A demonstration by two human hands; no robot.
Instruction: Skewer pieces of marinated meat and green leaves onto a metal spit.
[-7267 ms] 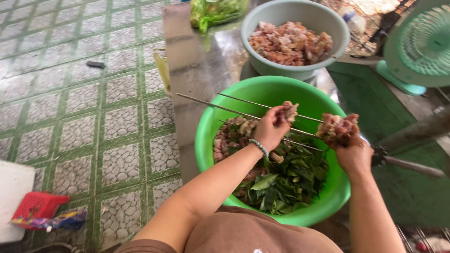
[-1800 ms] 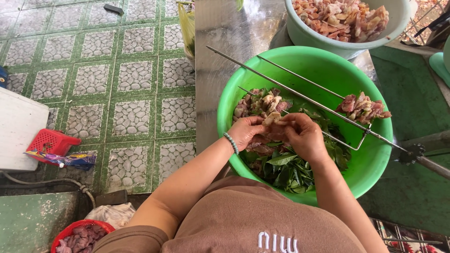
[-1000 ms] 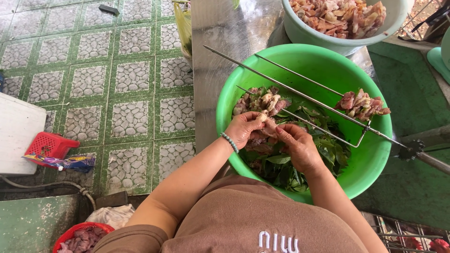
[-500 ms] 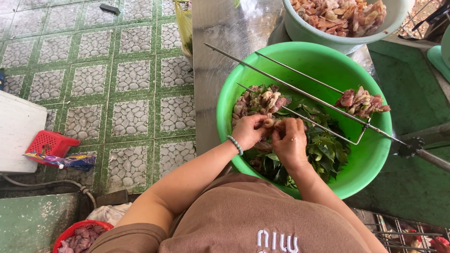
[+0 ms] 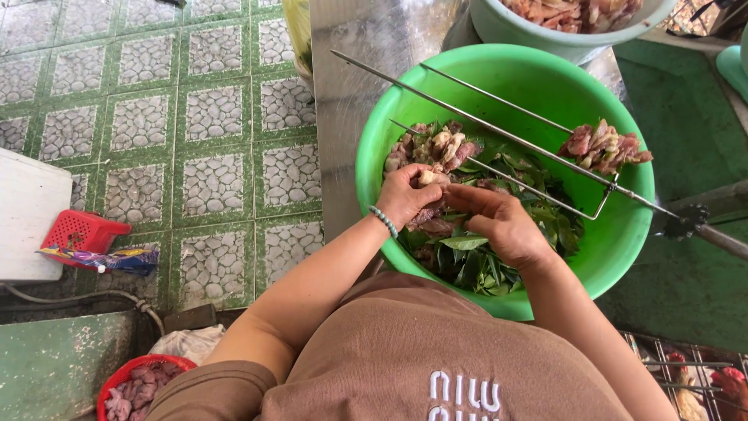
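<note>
Head view: both hands working a piece of raw meat inside the round bright-green plastic basin (image 5: 545,86).

Left hand (image 5: 407,195) and right hand (image 5: 499,222) meet at the basin's centre, fingers of both pinched around a pale-and-red chunk of raw meat (image 5: 430,214), above the dark green leaves (image 5: 475,261). The long metal two-pronged skewer (image 5: 499,136) spans the basin diagonally, handle toward its right rim; its free prong tips lie just beyond the fingers, toward the basin's far-left rim, nearer the left hand. A threaded meat cluster (image 5: 604,146) sits near the right rim.
</note>
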